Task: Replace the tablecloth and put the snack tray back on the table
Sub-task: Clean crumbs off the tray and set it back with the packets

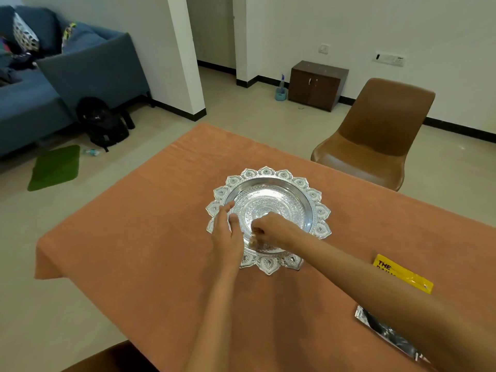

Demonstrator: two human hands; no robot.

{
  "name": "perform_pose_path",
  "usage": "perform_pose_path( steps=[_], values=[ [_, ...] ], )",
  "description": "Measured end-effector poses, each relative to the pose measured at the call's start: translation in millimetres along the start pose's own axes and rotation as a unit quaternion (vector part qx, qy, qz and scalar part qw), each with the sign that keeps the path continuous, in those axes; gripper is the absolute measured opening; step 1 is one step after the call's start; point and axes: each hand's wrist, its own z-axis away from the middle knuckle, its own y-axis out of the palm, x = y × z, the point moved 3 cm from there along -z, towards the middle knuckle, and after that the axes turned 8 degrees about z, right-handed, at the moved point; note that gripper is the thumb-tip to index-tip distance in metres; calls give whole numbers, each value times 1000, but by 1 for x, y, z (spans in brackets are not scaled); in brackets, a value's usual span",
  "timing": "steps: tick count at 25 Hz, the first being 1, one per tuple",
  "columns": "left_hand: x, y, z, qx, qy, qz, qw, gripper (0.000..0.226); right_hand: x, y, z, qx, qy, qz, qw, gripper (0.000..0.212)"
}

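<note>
— What sort of place is this?
— A home: a living room and dining area in one. A blue sofa (80, 76) with patterned cushions (25, 36) stands at the far left.
— What lies near it?
— A black backpack (103, 122) on the floor at the sofa's end, and a green mat (55, 167) near it.
— What says dining?
— An orange tablecloth (161, 210) lies spread with its edges hanging down. An ornate silver tray (308, 196) sits on it, and a brown chair (375, 135) stands at its far side.
— Anything else?
— A small dark cabinet (316, 84) against the white wall, a spray bottle (281, 84) just beside it, and wall sockets (389, 59) above.
</note>
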Motion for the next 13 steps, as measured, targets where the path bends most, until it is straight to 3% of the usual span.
perform_pose_path(
  steps=[1,3,6,9,12,13],
  values=[
    [-5,5,1,15,-55,82,995,29,-3,-2,-1,-17,47,-44,998,9],
    [-7,15,-2,19,-187,247,951,31,-11,-10,-1,-55,143,-166,974,9],
    [0,27,-11,-2,-369,432,823,41,-9,-27,2,-88,184,-342,917,9],
    [0,35,-13,-3,-432,545,718,43,10,-47,1,-74,109,-255,958,8],
    [-3,38,-12,-40,-440,612,655,32,24,-53,0,-66,42,-162,984,15],
    [-3,37,-11,-50,-438,620,649,30,27,-54,0,-63,25,-127,990,19]
  ],
)
